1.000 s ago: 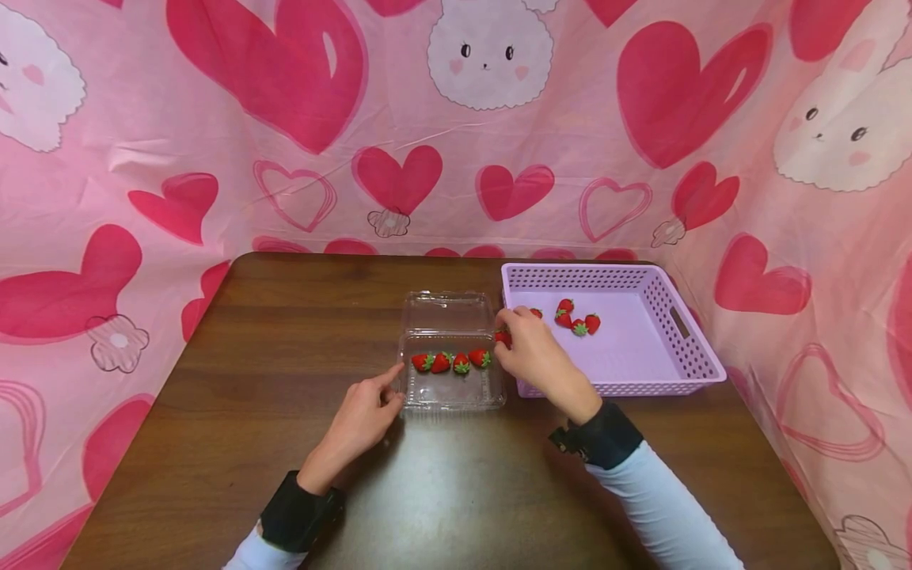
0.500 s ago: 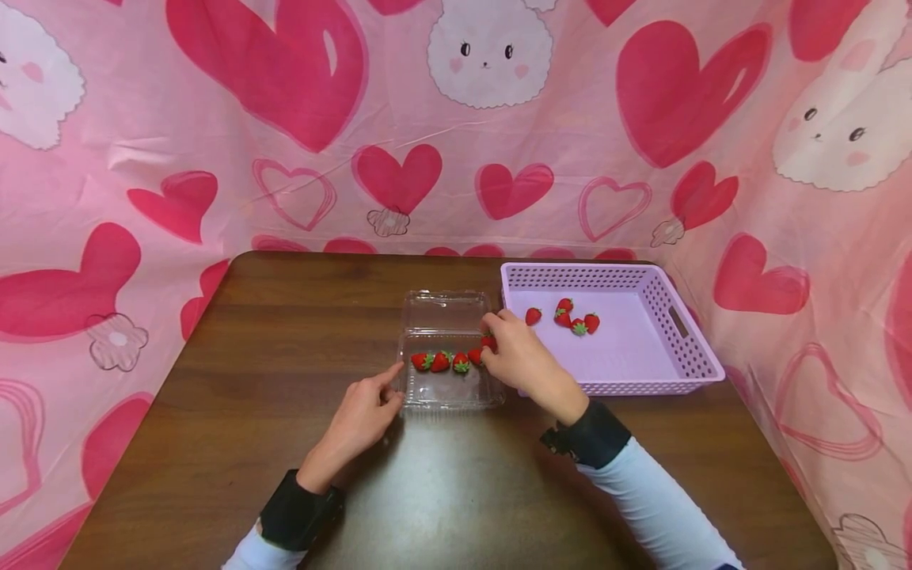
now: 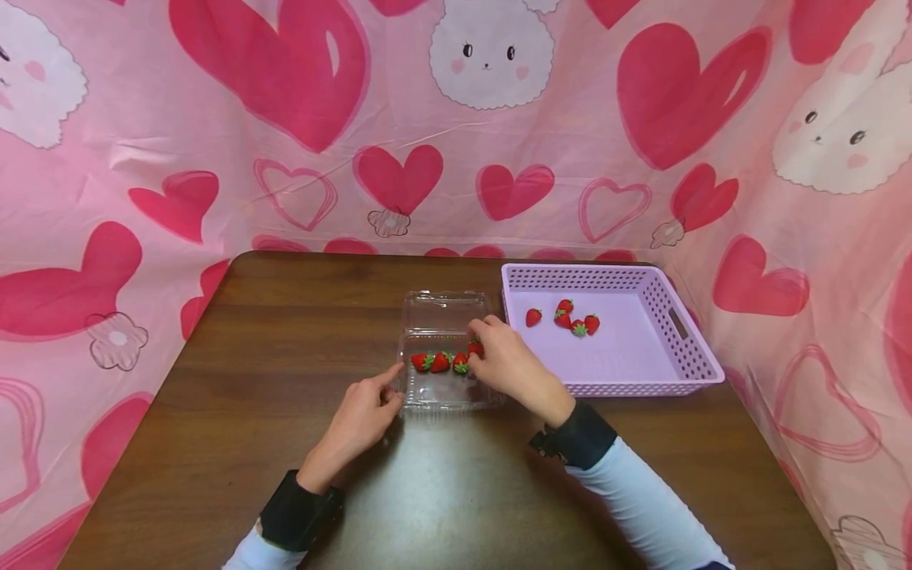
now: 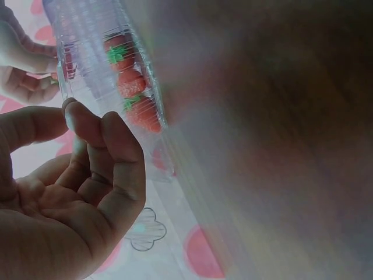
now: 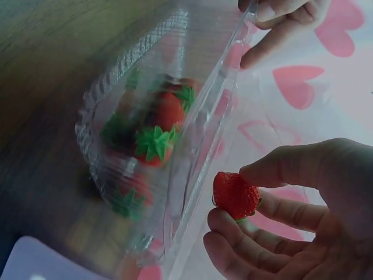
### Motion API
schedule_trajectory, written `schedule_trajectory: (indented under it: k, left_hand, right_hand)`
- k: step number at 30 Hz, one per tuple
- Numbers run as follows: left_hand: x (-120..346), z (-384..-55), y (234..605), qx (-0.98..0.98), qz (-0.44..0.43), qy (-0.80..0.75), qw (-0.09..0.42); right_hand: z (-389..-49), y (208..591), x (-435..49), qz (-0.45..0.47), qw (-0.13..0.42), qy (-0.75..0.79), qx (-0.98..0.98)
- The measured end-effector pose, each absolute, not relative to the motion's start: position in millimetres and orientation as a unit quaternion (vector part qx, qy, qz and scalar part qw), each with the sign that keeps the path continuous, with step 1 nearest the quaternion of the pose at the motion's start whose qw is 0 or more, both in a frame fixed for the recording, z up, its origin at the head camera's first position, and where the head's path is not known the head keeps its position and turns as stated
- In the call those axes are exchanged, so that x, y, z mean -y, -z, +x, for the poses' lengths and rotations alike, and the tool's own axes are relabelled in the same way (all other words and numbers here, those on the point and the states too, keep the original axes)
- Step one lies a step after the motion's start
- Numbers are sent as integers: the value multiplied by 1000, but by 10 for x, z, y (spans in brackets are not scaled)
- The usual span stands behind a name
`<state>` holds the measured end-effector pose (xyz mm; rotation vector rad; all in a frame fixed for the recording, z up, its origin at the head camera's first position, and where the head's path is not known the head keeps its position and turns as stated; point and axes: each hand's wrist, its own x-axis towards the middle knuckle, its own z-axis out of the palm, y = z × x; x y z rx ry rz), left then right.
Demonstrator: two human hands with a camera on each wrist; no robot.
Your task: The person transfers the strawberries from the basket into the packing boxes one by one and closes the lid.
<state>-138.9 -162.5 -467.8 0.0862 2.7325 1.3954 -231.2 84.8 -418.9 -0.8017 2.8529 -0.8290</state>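
A clear plastic clamshell box (image 3: 436, 391) lies with its lid folded back on the table. Inside it is a row of red strawberries (image 3: 440, 362) with green leaves, its right end covered by my right hand (image 3: 514, 366). That hand pinches another strawberry (image 5: 236, 195) between thumb and fingertips, above the right side of the box. At the left rim, my left hand (image 3: 362, 413) pinches the box edge between thumb and index finger; its other fingers are curled, as the left wrist view shows.
A lilac perforated basket (image 3: 627, 352) stands right of the box, with several loose strawberries (image 3: 564, 315) toward its back left. The brown wooden table (image 3: 285, 332) has a pink heart-printed cloth (image 3: 513, 190) hanging behind and beside it.
My right hand has carried the strawberry leftward from the basket's left edge to over the right part of the box. The left hand has stayed at the box's left rim.
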Motion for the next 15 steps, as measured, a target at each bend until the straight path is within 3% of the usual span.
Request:
schedule_trajectory:
  k: [15]
  left_hand:
    - [1633, -1379, 4680, -887, 29, -460, 38]
  right_hand:
    - [-2256, 4249, -687, -273, 46, 285, -918]
